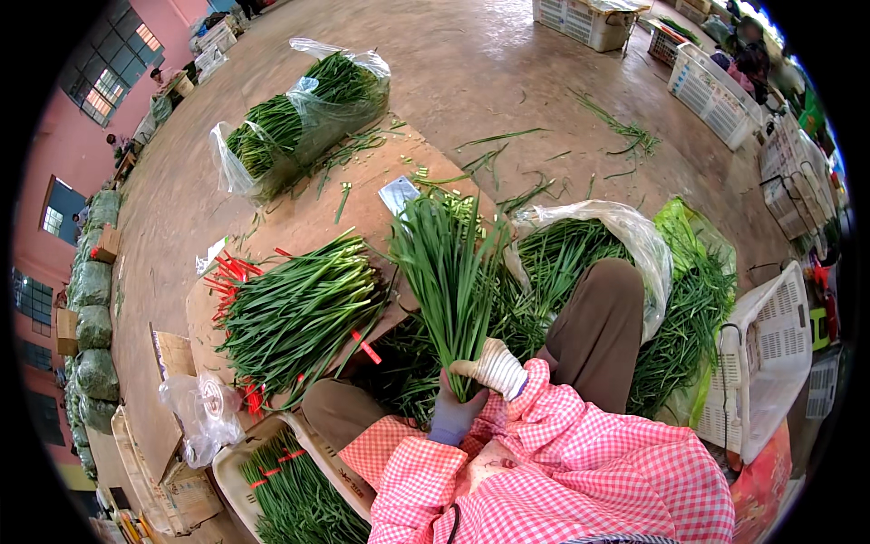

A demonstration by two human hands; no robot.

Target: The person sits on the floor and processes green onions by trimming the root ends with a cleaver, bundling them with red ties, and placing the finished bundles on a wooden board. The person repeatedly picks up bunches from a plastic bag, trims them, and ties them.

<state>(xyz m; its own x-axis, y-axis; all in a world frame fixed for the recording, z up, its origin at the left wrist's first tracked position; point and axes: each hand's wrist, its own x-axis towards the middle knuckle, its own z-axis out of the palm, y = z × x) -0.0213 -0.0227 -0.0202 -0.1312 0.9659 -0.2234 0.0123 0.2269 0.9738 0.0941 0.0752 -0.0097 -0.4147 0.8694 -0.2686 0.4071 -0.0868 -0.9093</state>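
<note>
A bunch of garlic chives [446, 281] stands upright before me, its leaves fanning out at the top. My left hand [455, 412], in a grey glove, is wrapped around its lower end. Just above, my right hand [494, 367], in a white striped glove, closes on the side of the same bunch. To the left, a pile of chives [304, 313] lies on the low board [412, 159], with red ties [237, 279] by its far-left edge. Loose chives [575, 254] fill a clear plastic bag beside my right knee.
A bagged bundle of chives [313, 113] lies at the board's far end. Tied chives sit in a pale crate [231, 471] at lower left. To the right are a green bag [684, 227] and a white crate [770, 363]. Leaf scraps [625, 131] litter the floor.
</note>
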